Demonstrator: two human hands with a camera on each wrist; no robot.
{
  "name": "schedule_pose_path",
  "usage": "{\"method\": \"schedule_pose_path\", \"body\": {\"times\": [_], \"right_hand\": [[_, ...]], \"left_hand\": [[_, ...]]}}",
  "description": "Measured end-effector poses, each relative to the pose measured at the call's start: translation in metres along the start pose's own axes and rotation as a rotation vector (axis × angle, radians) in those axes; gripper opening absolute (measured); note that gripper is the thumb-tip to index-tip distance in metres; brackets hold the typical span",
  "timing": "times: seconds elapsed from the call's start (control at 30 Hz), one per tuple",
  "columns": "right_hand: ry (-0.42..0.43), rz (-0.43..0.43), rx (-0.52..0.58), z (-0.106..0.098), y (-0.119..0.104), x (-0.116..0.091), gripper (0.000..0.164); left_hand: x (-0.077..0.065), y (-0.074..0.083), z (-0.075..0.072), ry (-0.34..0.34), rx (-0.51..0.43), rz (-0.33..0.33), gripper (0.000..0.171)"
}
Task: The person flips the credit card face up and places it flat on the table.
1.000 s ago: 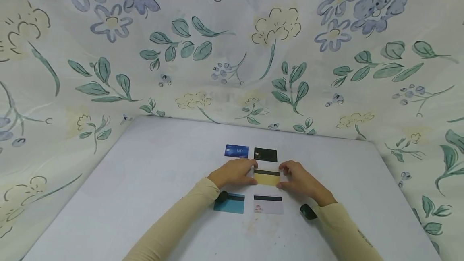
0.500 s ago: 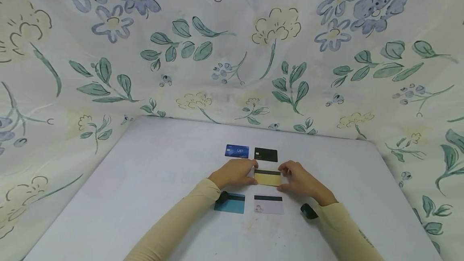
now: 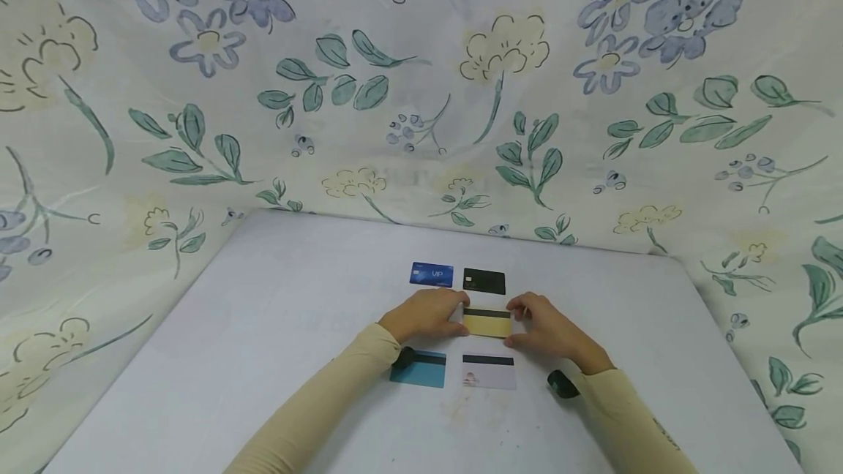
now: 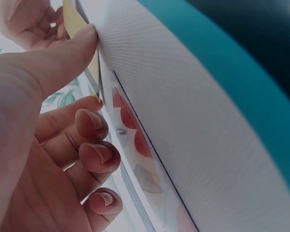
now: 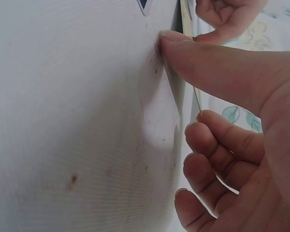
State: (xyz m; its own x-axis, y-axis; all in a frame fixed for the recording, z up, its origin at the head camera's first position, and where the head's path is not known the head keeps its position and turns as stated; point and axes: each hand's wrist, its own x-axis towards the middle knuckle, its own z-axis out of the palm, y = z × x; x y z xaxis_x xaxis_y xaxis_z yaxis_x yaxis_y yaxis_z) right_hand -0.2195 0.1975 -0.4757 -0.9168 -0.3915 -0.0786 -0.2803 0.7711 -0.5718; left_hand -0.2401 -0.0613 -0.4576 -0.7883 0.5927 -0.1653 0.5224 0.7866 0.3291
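Observation:
A yellow bank card [image 3: 487,323] with a dark stripe lies level between both hands in the head view. My left hand [image 3: 424,313] holds its left edge, thumb at the near corner and index finger at the far one. On the opposite edge, my right hand [image 3: 541,324] pinches in the same way. In the right wrist view the card [image 5: 197,99] shows nearly edge-on; whether it touches the table cannot be told. Under the left hand, a card with red shapes [image 4: 141,142] shows in the left wrist view; the hand hides it from the head camera.
Beyond the hands lie a blue VIP card [image 3: 431,274] and a black card [image 3: 484,281]. Nearer are a teal card [image 3: 426,376], partly covered by the left wrist camera, and a pale striped card [image 3: 489,377]. A floral cloth [image 3: 421,93] bounds the white table [image 3: 276,313].

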Motion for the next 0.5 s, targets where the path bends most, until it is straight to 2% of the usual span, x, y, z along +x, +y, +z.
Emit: {"method": "schedule_pose_path", "body": {"times": [0.5], "right_hand": [[-0.001,0.008,0.062,-0.0093,-0.0007,-0.0009,0.063]], "left_hand": [[0.0048,0.0045,-0.0029,0.029,0.031,0.056,0.058]]}}
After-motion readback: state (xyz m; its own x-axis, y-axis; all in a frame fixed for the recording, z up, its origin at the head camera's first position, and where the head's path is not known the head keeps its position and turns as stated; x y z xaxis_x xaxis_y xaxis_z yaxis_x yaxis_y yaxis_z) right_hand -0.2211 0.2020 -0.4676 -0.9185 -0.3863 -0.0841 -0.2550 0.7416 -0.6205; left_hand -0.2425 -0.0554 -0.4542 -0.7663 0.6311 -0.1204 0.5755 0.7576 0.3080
